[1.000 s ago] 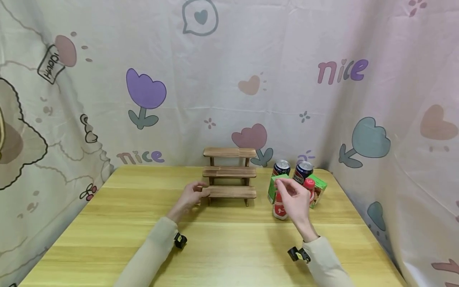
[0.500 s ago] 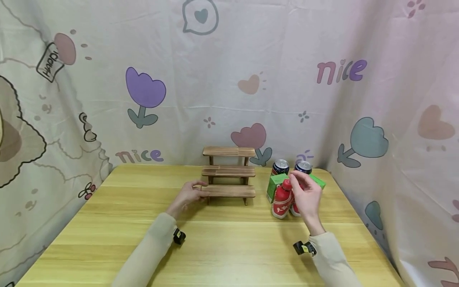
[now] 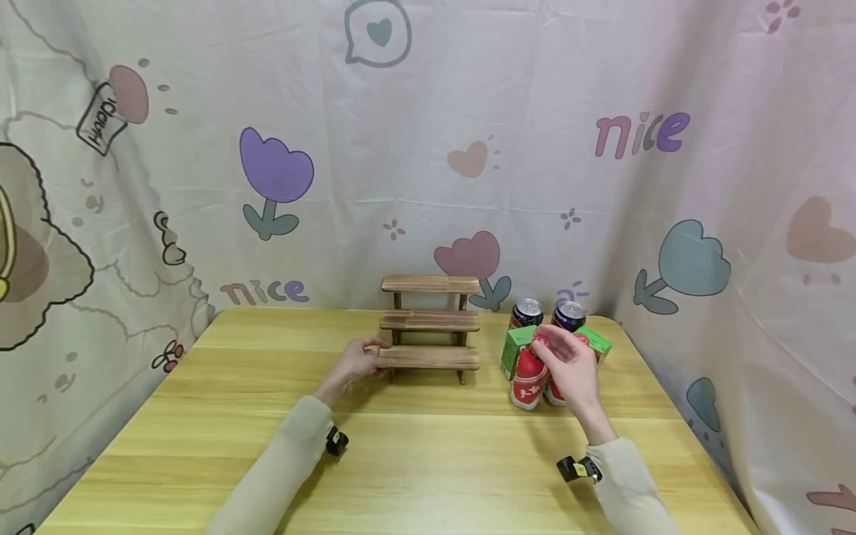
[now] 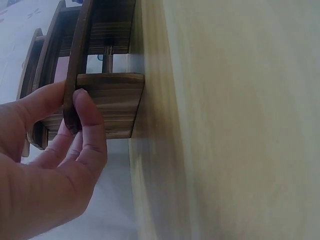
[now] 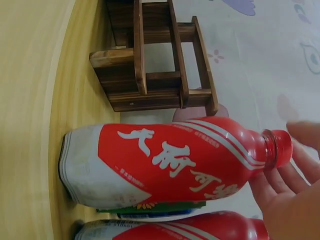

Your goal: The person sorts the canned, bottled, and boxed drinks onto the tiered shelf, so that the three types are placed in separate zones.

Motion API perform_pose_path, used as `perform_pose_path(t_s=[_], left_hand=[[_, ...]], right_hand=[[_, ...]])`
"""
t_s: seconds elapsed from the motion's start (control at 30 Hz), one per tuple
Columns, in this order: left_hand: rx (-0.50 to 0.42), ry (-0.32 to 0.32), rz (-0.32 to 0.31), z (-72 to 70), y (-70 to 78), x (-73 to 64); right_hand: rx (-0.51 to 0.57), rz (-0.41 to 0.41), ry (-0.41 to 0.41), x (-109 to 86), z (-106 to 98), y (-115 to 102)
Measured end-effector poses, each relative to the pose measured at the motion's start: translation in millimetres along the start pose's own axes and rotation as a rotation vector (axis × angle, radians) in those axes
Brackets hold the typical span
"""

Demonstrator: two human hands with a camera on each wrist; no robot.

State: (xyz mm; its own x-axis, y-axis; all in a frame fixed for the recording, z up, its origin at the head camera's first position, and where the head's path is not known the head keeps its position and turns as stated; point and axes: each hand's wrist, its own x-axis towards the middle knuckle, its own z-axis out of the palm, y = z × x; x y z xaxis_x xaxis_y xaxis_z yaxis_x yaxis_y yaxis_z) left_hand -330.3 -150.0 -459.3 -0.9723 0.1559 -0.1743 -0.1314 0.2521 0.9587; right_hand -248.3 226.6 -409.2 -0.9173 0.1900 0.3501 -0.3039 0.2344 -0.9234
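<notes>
In the head view my left hand (image 3: 352, 362) is at the left end of a three-tier wooden display rack (image 3: 431, 359). The left wrist view has its thumb and fingers pinching the edge of the lowest shelf (image 4: 73, 100). Over at the right, my right hand (image 3: 574, 369) is at the top of a red-and-white plastic bottle (image 3: 528, 379) standing upright on the table. Close up, the fingers curve loosely behind its red cap (image 5: 283, 148), while the blurred thumb stays apart from it. Alongside stands a second matching bottle (image 5: 200, 229), mostly covered by the hand in the head view.
Two dark drink cans (image 3: 527, 312) are behind the bottles. A green box (image 3: 513, 353) stands left of them and another green box (image 3: 597, 342) on the right. A patterned curtain (image 3: 374, 148) hangs behind the wooden table (image 3: 414, 461).
My right hand moved right, off the front bottle, then came back left and lower to its cap. My left hand keeps its hold on the rack.
</notes>
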Motion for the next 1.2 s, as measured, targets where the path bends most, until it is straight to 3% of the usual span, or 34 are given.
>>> perform_pose_path(t_s=[0.17, 0.37, 0.53, 0.7, 0.97, 1.2], left_hand=[[0.019, 0.002, 0.013, 1.2, 1.1, 0.0], [0.042, 0.005, 0.021, 1.9, 1.7, -1.7], [0.058, 0.010, 0.028, 2.8, 2.6, -3.4], [0.071, 0.013, 0.027, 3.9, 3.6, -3.6], [0.069, 0.019, 0.021, 4.6, 5.2, -3.5], [0.045, 0.019, 0.033, 5.2, 4.0, -4.4]], right_hand=[[-0.079, 0.025, -0.075, -0.5, -4, 3], [-0.120, -0.003, -0.069, -0.6, -2, 5], [-0.146, 0.036, -0.088, -2.7, 1, 7], [-0.199, 0.078, -0.152, -7.3, 1, 9], [-0.299, 0.063, -0.279, -9.9, 0, 20], [-0.357, 0.086, -0.298, -11.3, 0, 25]])
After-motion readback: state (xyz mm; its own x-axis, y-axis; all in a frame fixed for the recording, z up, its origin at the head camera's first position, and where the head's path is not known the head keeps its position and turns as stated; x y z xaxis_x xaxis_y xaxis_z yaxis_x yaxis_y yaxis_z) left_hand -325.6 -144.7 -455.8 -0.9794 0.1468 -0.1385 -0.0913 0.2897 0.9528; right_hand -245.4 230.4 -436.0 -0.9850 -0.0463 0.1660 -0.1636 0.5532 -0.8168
